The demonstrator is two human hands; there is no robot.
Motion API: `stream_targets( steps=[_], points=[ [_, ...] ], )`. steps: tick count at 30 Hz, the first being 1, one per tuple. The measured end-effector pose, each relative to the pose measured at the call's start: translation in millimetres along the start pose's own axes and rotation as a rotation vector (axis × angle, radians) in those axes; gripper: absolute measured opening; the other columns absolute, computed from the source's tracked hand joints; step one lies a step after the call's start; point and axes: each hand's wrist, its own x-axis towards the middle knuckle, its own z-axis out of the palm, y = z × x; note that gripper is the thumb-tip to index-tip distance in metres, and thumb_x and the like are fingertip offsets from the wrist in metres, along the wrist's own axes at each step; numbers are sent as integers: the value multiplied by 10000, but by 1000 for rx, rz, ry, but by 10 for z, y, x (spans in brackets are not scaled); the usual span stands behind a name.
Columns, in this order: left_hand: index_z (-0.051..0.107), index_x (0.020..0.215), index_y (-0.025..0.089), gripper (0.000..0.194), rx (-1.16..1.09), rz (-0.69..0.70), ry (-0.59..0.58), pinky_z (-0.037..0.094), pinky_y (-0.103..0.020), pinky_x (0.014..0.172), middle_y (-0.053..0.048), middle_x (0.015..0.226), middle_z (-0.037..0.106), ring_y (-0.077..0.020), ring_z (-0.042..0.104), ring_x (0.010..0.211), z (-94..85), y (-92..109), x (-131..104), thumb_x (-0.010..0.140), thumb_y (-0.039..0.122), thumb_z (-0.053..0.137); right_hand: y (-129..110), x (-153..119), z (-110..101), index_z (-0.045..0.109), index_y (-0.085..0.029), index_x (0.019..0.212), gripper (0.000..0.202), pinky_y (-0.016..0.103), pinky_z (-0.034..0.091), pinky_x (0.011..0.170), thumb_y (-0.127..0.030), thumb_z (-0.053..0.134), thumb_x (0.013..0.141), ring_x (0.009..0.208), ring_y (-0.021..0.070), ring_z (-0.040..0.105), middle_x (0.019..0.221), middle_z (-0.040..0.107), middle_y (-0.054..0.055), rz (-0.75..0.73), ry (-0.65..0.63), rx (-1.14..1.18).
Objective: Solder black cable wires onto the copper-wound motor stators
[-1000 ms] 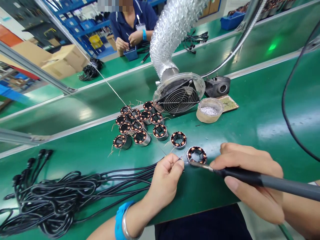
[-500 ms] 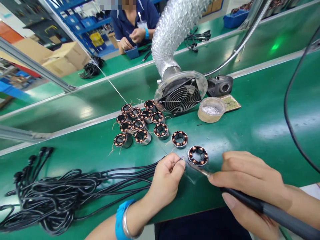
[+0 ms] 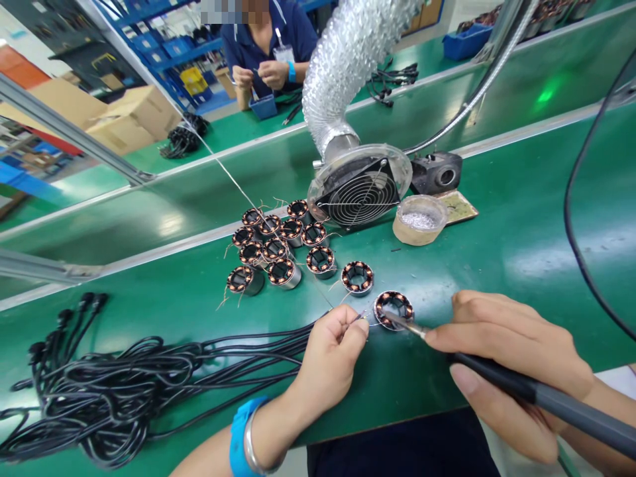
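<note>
Thumb and fingers of my left hand (image 3: 330, 358) are closed on the stripped end of a black cable (image 3: 263, 336), its thin wires poking out past the fingertips. My right hand (image 3: 517, 351) grips a soldering iron (image 3: 561, 407) like a pen. The iron's tip lies over the near rim of a motor stator (image 3: 408, 306) with copper windings; whether it touches cannot be made out. A thin wire runs between that stator and my left fingertips. Behind it stands another stator (image 3: 357, 278), and a cluster of several more stators (image 3: 283, 271) with loose wire ends.
A bundle of black cables (image 3: 114, 391) lies at left. Behind the stators are a fume fan (image 3: 362, 195) with a silver duct (image 3: 332, 73), a round tub (image 3: 420, 228) of shiny bits and a black holder (image 3: 440, 172). A co-worker (image 3: 268, 50) sits across the bench.
My right hand has moved right and slightly up, carrying the soldering iron's tip from beside the wires to over the stator. My left hand stays put. The co-worker's hands have shifted slightly.
</note>
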Motion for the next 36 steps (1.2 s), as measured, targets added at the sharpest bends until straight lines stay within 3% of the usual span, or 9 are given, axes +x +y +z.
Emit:
stream_targets(
  steps=[4,6,11,13,16,21,25,29,36],
  points=[
    [363,638,215,331,-2,4,-5,183,-206,448,117,487,240,-43,176,418,1,4,0,847,377,561,172,57,39,639,-227,1098,303,352,470,582,-142,592,811,656,195,566,830,627,63,54,204,-238],
    [367,638,214,334,-10,1,-9,182,-206,448,116,486,240,-44,174,421,2,5,-1,845,383,568,316,72,38,639,-224,1148,290,352,474,610,-213,603,860,714,219,595,899,645,89,164,219,-450],
    [369,628,211,357,-22,-8,-5,180,-203,447,111,489,249,-45,182,430,1,6,-6,829,399,597,586,46,0,602,-188,1217,301,283,314,447,-300,466,973,451,171,531,612,607,5,288,-142,-713],
    [372,625,209,367,-29,-15,-4,176,-201,443,110,486,248,-46,183,431,2,8,-5,826,410,604,580,52,6,592,-188,1206,272,272,328,446,-269,463,981,434,153,531,602,612,-14,262,-114,-659],
    [381,622,207,381,-43,-26,-2,166,-199,435,113,479,239,-43,172,424,9,8,1,817,429,623,479,94,73,596,-191,1115,194,249,460,563,-158,476,966,576,134,616,759,677,8,167,-25,-410],
    [461,655,196,368,-76,-55,-30,147,-199,413,117,456,247,-42,165,403,-3,13,3,808,482,636,337,125,279,579,-198,997,135,262,484,635,-138,598,877,666,137,574,797,666,7,2,-107,-40],
    [526,722,181,350,-93,-60,-66,177,-195,411,105,477,321,-49,209,414,-62,77,10,771,489,685,340,96,389,570,-194,998,186,260,475,634,-74,543,858,663,133,544,791,646,7,-31,-102,6],
    [583,735,153,300,6,46,-17,288,-190,500,65,571,434,-64,328,516,-99,152,24,743,403,749,353,78,415,575,-192,988,178,230,464,588,-74,543,858,610,115,533,739,620,-13,0,-71,13],
    [692,775,128,294,63,77,-49,357,-202,574,5,645,575,-90,431,595,-92,105,48,796,420,724,321,96,415,587,-200,1013,199,181,522,649,-60,560,874,661,95,637,811,695,-15,-14,-35,69]
  ],
)
